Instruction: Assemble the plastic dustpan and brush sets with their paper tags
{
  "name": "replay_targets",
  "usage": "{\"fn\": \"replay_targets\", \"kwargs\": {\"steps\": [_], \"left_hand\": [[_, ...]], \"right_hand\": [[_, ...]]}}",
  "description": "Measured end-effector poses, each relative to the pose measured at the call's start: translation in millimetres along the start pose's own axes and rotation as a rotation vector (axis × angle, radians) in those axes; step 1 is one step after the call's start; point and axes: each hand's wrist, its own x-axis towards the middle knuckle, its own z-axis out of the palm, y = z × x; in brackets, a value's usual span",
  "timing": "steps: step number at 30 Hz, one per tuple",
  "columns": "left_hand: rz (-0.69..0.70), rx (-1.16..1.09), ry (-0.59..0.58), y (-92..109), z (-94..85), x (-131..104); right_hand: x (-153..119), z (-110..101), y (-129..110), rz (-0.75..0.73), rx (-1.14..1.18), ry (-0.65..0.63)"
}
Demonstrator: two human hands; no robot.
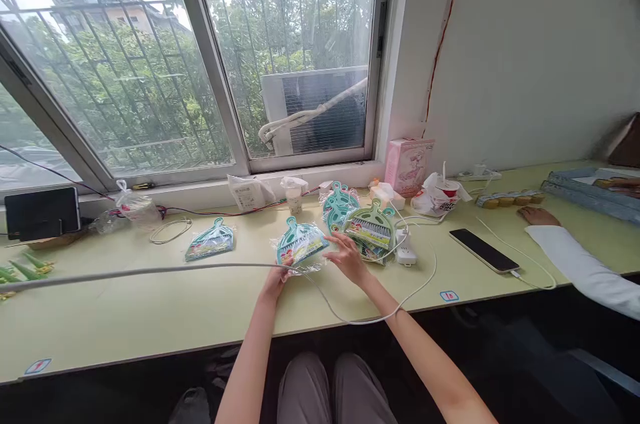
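Observation:
A teal dustpan-and-brush set in clear wrap (301,242) is between my two hands at the middle of the table. My left hand (276,277) is closed on its lower left edge. My right hand (346,257) has its fingers apart beside the right end of the set, close to the wrapping. Right of it lies a pile of similar sets, green (371,227) and teal (339,205). Another wrapped set (210,241) rests on the table to the left.
A white cable crosses in front of my hands. A power adapter (405,249), a phone (484,251) and a pink box (407,167) are to the right. A person's hand (539,216) rests at the far right. A cup (294,196) stands near the sill; a tablet (43,213) is far left.

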Motion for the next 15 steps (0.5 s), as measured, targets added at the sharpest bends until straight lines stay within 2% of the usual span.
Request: {"fn": "replay_targets", "kwargs": {"steps": [4,8,12,15], "left_hand": [[-0.03,0.051,-0.056,2,5.4,-4],[-0.033,0.211,-0.171,4,10.6,-7],[-0.02,0.344,-0.173,4,11.8,-9],[-0.028,0.381,-0.16,2,11.4,-9]], "right_hand": [[6,4,6,0.075,0.229,0.103],[7,13,10,0.292,0.53,0.168],[9,34,11,0.502,0.662,0.305],[8,47,11,0.57,0.737,0.315]]}}
